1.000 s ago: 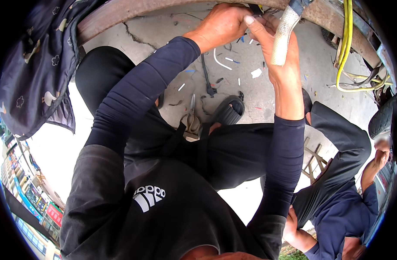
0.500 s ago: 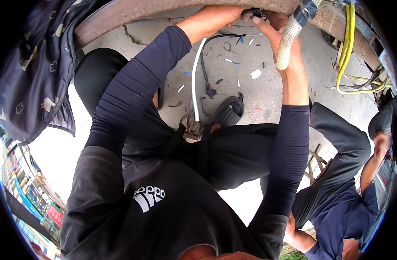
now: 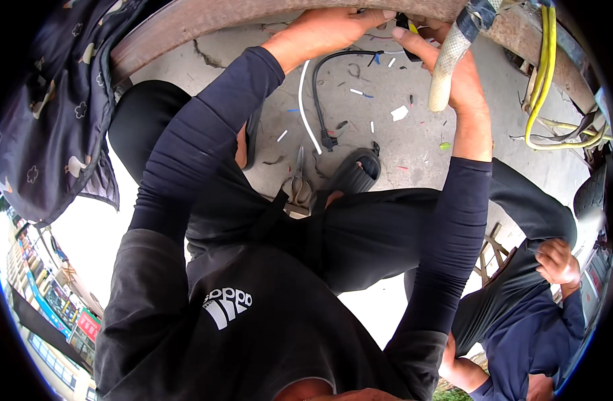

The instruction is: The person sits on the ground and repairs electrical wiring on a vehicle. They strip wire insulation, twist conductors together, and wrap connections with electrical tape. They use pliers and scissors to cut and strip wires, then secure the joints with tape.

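Under the rusty metal beam, my right hand (image 3: 457, 70) closes its thumb and fingers on a small black thing with a yellow part (image 3: 414, 27); its kind is unclear. Just left of it, my left hand (image 3: 340, 28) is closed in a pinch, its thumb reaching toward that thing. What the left fingertips hold is hard to see, as the beam hides some fingers. A thin white tube (image 3: 303, 100) hangs down from beneath the left hand. Beside it a black cable (image 3: 314, 83) curves down to a plug (image 3: 328, 141) on the floor.
The rusty beam (image 3: 206, 23) crosses above my hands. A whitish sleeved hose (image 3: 441, 80) hangs before my right hand, with yellow cables (image 3: 544, 80) further right. Scissors (image 3: 298, 188) lie by my sandal (image 3: 356, 170). Offcuts (image 3: 399, 113) litter the floor. Another person (image 3: 534, 314) sits at right.
The white tube's lower end has moved up and away, uncovering the scissors. My hands are slightly further apart, and yellow now shows between them. The other person's hand has moved to their knee.
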Demonstrator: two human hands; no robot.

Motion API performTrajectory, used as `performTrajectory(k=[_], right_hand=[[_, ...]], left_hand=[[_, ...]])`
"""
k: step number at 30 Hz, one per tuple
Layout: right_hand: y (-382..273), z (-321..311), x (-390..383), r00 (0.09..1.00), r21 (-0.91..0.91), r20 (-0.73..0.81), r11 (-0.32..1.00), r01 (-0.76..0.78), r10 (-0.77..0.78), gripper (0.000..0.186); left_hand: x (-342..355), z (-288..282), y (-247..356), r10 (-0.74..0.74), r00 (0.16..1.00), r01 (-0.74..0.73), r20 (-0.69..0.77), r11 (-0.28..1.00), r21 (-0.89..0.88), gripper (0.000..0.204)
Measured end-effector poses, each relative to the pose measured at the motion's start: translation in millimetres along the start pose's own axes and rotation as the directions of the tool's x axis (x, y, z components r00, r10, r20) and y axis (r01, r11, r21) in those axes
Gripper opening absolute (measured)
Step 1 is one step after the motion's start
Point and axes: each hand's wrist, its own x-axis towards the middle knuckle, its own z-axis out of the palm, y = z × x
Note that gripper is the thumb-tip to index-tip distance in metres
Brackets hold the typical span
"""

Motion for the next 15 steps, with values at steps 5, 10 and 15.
performTrajectory(k=[5, 10, 15], right_hand=[[-10, 8, -15, 1.000, 0.259, -0.015, 0.965, 0.029, -0.026, 0.056], [-24, 21, -36, 0.992, 0.253, -0.080, 0.965, -0.073, 0.096, 0.058], [-35, 23, -49, 0.973, 0.253, -0.134, 0.956, -0.147, 0.185, 0.060]], left_hand=[[-6, 15, -17, 0.014, 1.000, -0.004, -0.024, 0.933, 0.359, 0.036], [-12, 20, -8, 0.150, 0.984, -0.097, -0.097, 0.904, 0.417, 0.031], [-23, 25, 7, 0.378, 0.886, -0.300, -0.268, 0.909, 0.288, 0.023]])
